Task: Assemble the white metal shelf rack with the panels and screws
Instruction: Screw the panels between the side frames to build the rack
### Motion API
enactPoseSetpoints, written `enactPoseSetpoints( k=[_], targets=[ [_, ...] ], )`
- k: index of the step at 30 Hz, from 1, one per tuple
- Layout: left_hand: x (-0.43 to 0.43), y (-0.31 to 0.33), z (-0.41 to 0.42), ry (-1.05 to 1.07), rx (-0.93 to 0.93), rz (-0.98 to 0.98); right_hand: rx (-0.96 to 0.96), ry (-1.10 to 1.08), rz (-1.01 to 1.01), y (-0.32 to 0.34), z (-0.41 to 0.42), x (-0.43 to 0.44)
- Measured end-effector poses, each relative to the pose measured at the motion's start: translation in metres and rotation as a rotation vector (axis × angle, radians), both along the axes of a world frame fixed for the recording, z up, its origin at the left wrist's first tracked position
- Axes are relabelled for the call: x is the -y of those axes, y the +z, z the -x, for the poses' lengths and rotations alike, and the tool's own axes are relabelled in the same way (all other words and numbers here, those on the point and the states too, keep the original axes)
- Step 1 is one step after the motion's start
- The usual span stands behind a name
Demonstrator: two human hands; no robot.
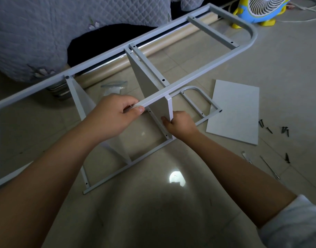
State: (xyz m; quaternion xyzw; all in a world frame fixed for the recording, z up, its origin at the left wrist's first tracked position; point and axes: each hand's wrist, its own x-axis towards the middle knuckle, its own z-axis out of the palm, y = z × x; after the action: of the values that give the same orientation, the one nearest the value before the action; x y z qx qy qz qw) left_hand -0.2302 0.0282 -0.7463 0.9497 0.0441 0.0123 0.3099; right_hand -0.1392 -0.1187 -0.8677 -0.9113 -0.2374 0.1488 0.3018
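On the floor, head view: L hand (114,116) reaches fwd, thumb & fingers pinching the near rail of the raised frame (207,68), just left of the upright panel (159,104). R hand (180,127) sits lower & to the right, fingers curled round the panel's near edge at its bottom corner, thumb on the face. That panel stands on edge btw the raised frame & the lower frame (189,87), which lies flat on the tiles; its far end is by a crossbar of the raised frame. The 2nd panel (80,97) stands likewise further left, partly hidden by the L forearm. Right of both frames a loose panel (234,111) lies flat, near R hand but apart. Black screws (266,127) are scattered just right of it, w/ thin metal tools (270,167) nearer the R forearm. Beyond L hand, below the raised frame, a plastic bag (114,86). Far side: quilt (28,33), beige roll (109,72), fan (261,8) top right.
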Motion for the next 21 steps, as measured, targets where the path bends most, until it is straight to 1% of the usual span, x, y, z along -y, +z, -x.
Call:
enactPoseSetpoints(
  k=[4,12,17,21],
  targets=[
    [0.0000,-0.0007,-0.0003,0.006,0.004,0.015,-0.016,0.024,-0.005,-0.0033,0.0028,0.0003],
    [0.0000,0.0021,0.0026,-0.021,0.049,-0.003,-0.021,-0.011,0.003,-0.0078,-0.0012,-0.0049],
    [-0.0005,0.0027,0.0040,-0.025,0.060,-0.012,-0.016,0.003,0.030,-0.0081,-0.0009,-0.0070],
    [-0.0007,0.0013,0.0044,-0.029,0.043,-0.012,-0.013,0.014,0.041,-0.0066,-0.0011,-0.0086]
  ],
)
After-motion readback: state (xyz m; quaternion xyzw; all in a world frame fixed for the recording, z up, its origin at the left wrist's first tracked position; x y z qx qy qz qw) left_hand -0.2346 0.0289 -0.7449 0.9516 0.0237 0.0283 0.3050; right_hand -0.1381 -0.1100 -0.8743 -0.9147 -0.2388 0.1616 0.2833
